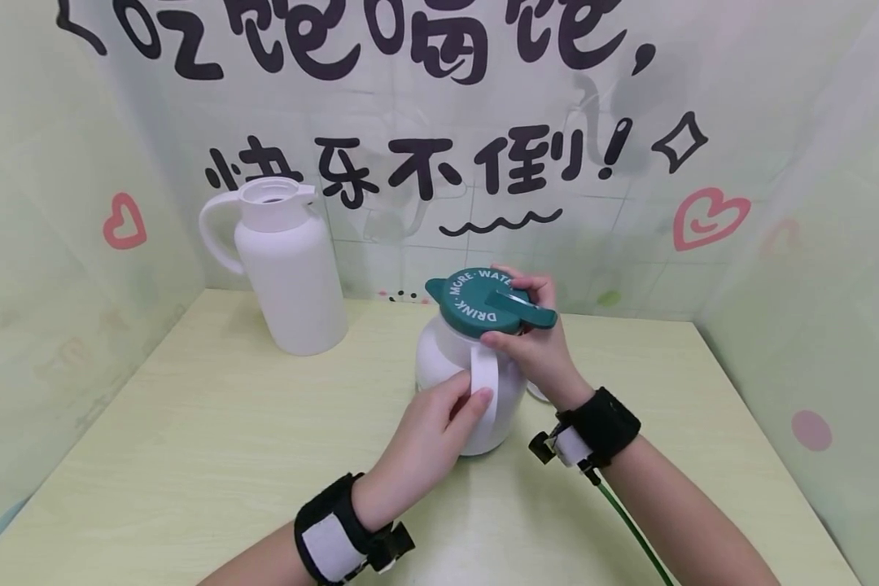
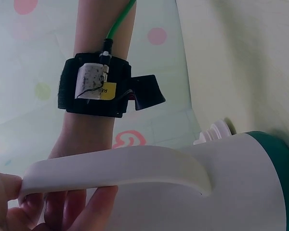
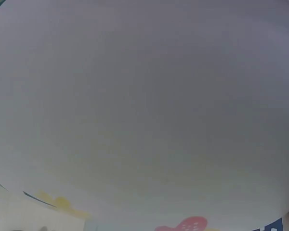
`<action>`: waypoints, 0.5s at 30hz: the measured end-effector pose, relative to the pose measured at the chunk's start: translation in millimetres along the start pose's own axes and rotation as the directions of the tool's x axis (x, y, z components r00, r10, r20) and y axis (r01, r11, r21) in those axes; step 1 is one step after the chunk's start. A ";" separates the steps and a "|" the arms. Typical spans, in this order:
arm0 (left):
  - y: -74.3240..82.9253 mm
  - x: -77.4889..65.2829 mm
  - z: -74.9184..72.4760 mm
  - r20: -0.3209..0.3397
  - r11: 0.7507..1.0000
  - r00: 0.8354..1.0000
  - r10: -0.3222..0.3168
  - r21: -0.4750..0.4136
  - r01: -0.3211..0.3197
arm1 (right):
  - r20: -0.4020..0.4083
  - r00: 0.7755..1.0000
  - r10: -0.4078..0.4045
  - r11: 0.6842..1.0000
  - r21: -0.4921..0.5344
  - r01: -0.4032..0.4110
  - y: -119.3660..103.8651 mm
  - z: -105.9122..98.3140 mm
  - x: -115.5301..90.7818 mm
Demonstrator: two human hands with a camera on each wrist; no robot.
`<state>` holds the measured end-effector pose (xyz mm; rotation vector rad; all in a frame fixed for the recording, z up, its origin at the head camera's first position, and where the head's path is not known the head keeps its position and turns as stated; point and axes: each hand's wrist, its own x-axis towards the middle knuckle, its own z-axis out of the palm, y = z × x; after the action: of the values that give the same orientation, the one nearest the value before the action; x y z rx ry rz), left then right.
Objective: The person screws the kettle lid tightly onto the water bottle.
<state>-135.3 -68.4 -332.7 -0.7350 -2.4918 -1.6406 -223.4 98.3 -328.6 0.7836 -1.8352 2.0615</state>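
Observation:
A round white jug (image 1: pixel 439 354) with a green lid (image 1: pixel 476 301) stands on the table in the head view. White lettering rings the lid, and a green lever sticks out over the handle side. My left hand (image 1: pixel 428 423) grips the white handle (image 2: pixel 120 168), thumb on one side and fingers curled behind. My right hand (image 1: pixel 545 350) holds the lid at its edge, thumb on the near side and fingers on the far side. The jug's white body (image 3: pixel 144 110), with a coloured print low down, fills the right wrist view.
A taller white jug (image 1: pixel 293 268) without a lid stands at the back left, its top open. A small white stopper (image 2: pixel 214 132) lies on the table beyond the held jug, mostly hidden in the head view. Printed sheets (image 1: pixel 593 268) wall the table's back and sides.

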 end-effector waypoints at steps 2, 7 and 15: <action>-0.2 0.0 0.1 -0.003 1.000 1.000 0.000 0.002 0.000 | -0.019 1.000 -0.006 1.000 -0.012 0.005 -0.2 2.2 -1.3; -0.7 -0.1 0.6 -0.013 1.000 1.000 0.010 0.011 -0.010 | -0.062 0.998 -0.012 0.999 -0.045 0.009 -1.3 6.9 -5.0; -0.5 -0.2 0.7 -0.029 1.000 0.999 0.015 0.018 -0.014 | -0.132 0.991 -0.002 0.991 -0.130 -0.015 -5.9 15.0 -10.2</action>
<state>-135.3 -68.0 -333.5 -0.7208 -2.4724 -1.6099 -208.7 86.2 -328.6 0.5935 -1.8794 1.9237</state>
